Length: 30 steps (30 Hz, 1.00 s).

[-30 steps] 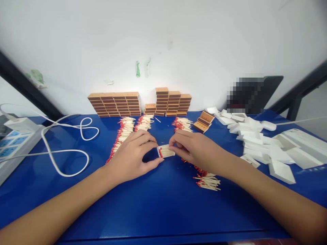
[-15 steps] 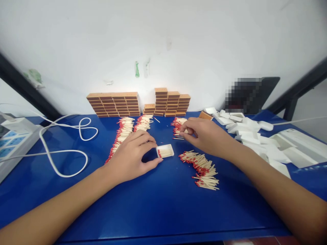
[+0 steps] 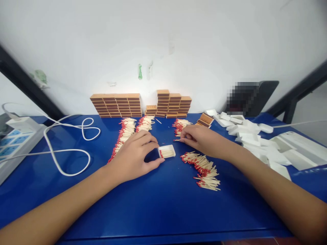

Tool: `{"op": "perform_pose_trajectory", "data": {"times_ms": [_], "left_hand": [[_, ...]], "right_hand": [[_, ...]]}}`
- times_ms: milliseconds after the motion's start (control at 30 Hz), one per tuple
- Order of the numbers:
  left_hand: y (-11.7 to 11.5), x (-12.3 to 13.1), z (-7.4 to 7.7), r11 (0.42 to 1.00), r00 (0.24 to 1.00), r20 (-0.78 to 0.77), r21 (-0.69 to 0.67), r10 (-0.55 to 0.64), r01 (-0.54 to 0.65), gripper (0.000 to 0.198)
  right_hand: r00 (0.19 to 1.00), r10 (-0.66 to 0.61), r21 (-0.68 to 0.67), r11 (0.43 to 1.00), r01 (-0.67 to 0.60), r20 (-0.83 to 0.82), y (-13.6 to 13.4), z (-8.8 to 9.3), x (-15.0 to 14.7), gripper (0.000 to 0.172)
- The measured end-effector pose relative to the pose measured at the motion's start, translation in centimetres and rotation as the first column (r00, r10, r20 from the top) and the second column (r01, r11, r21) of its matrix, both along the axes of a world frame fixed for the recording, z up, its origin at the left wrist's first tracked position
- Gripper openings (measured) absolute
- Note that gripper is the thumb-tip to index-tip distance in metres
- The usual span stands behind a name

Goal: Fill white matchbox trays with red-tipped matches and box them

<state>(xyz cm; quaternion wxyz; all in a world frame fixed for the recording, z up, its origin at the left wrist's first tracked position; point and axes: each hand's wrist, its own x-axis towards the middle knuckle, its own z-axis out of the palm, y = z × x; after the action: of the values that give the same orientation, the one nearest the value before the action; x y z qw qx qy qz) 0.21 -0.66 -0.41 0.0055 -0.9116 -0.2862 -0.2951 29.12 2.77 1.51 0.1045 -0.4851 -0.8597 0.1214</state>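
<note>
My left hand (image 3: 139,153) is curled around the left end of a small white matchbox tray (image 3: 170,148), thumb at the near side and fingers at the far side. Inside the tray lies a layer of matches (image 3: 167,154), red heads to the left. My right hand (image 3: 194,137) is closed in a pinch on a match, whose red head (image 3: 175,140) sticks out left of the fingertips. Just beyond it lies a small pile of matches (image 3: 178,125). Nearer me, below the right wrist, a curved pile of matches (image 3: 204,168) spreads over the blue table (image 3: 153,207).
Stacked matchboxes (image 3: 116,105) and a stepped stack (image 3: 170,105) stand against the wall. Long match rows (image 3: 125,132) lie beyond my left hand. White empty trays (image 3: 247,131) and loose box sleeves (image 3: 205,119) are at right. A cable (image 3: 88,160) and power strip (image 3: 17,143) sit left.
My right hand has come slightly down, off the far match pile, and its fingertips now pinch a match. The left hand stays at the tray. The whole view has shifted slightly.
</note>
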Motion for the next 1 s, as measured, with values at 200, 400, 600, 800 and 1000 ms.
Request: {"op": "perform_pose_trajectory", "data": {"times_ms": [200, 400, 600, 800, 1000], "left_hand": [[-0.1, 0.1, 0.0, 1.0, 1.0, -0.013, -0.003, -0.002, 0.002, 0.024], [-0.3, 0.2, 0.1, 1.0, 1.0, 0.0, 0.0, -0.012, 0.012, 0.022], [-0.3, 0.2, 0.2, 1.0, 1.0, -0.007, -0.005, -0.013, 0.013, 0.023], [-0.3, 0.2, 0.0, 1.0, 1.0, 0.015, -0.01, -0.004, 0.004, 0.02], [-0.2, 0.2, 0.0, 1.0, 1.0, -0.013, 0.006, -0.002, 0.002, 0.023]], "right_hand": [[0.991, 0.106, 0.054, 0.993, -0.102, -0.085, -2.0, 0.7, -1.2, 0.018], [0.98, 0.188, 0.045, 0.982, -0.185, -0.067, -3.6, 0.1, -2.8, 0.013], [0.986, 0.14, 0.104, 0.986, -0.131, -0.088, -3.4, 0.9, -2.2, 0.018], [0.997, 0.078, 0.041, 0.996, -0.077, -0.027, -4.8, 1.6, -2.8, 0.037], [0.996, 0.038, 0.046, 0.998, -0.041, 0.079, -5.3, 1.2, -3.3, 0.027]]}}
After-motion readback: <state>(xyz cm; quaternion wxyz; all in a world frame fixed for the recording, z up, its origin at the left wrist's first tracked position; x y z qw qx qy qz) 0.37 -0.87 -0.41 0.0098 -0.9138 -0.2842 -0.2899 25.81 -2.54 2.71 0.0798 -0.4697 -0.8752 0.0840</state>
